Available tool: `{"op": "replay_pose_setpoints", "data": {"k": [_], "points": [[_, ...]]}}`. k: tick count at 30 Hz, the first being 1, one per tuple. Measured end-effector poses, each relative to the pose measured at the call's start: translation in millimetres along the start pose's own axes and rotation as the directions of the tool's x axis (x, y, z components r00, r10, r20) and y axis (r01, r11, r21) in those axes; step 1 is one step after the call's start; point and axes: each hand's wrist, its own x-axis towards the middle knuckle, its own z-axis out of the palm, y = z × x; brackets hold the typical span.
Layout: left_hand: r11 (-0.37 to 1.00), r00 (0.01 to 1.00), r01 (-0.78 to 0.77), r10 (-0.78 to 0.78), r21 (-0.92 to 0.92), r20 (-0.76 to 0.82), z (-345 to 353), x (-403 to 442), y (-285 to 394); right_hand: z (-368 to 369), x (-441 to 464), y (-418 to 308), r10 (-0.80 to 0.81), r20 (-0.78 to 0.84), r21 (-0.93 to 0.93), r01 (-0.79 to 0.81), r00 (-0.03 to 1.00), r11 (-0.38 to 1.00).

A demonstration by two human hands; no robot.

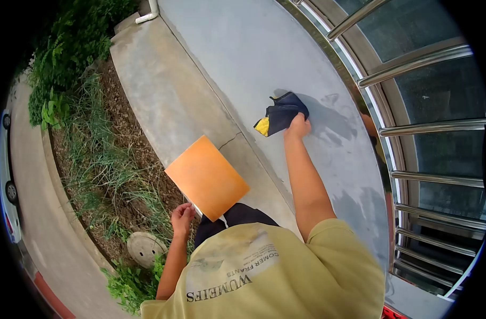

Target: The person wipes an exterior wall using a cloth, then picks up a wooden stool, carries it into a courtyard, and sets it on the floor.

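My right hand is closed on a dark navy cloth with a yellow underside showing at one corner. The cloth is bunched and lies against the smooth grey wall, casting a shadow beside it. Lower down, my left hand has its fingers pinched at the lower left edge of a flat orange square panel. The panel is tilted in front of my dark trousers. What its other side looks like is hidden.
Metal bars cross a window to the right. A concrete strip runs along the wall's foot. Left of it lies a planted bed with a round cover. A white pipe and a parked car are farther off.
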Motion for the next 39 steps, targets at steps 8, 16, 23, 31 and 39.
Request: {"op": "replay_pose_setpoints", "data": {"k": [8,16,23,31,39], "points": [[0.999,0.998,-0.037,0.039,-0.033,0.051,7,-6,20,8,11,30,0.153,-0.064,0.030,-0.152,0.986,0.988],[1.000,0.999,-0.020,0.019,0.023,0.038,-7,-6,2,14,6,11,0.145,-0.122,-0.005,-0.147,0.982,0.989],[1.000,1.000,-0.027,0.027,0.007,0.011,-6,-5,1,-2,3,-3,0.058,0.051,-0.008,-0.057,0.997,0.998],[0.999,0.998,-0.035,0.034,0.005,0.056,7,-13,11,11,3,19,0.184,-0.054,0.010,-0.183,0.982,0.983],[1.000,0.999,-0.020,0.020,0.018,0.040,-11,-19,-12,10,5,8,0.169,-0.123,0.067,-0.162,0.978,0.985]]}}
